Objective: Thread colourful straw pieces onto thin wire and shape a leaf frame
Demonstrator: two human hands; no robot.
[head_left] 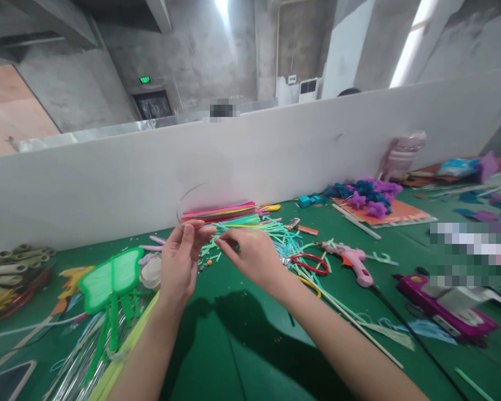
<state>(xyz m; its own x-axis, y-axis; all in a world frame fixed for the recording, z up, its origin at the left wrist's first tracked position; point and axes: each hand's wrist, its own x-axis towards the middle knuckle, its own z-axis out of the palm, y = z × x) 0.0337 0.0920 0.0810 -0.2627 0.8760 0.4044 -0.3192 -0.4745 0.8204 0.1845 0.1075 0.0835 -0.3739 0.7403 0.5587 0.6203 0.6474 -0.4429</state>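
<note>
A thin, curved wire or thread (181, 201) rises in a loop from my left hand (183, 253), whose thumb and fingers are pinched on it. My right hand (250, 253) is close beside it, thumb and fingertips pressed together; whatever they hold is too small to make out. Both hands are raised over the green table (250, 356). Behind them lies a bundle of pink, red and yellow fuzzy stems (219, 210), with scattered pale green and blue strips (286, 236) to the right.
Red-handled scissors (313, 264) and a pink glue gun (354, 262) lie right of my hands. A green butterfly-shaped piece (112, 278) is at left. Purple and teal fuzzy flowers (371, 195) lie at back right. A white partition (108, 189) stands behind the table.
</note>
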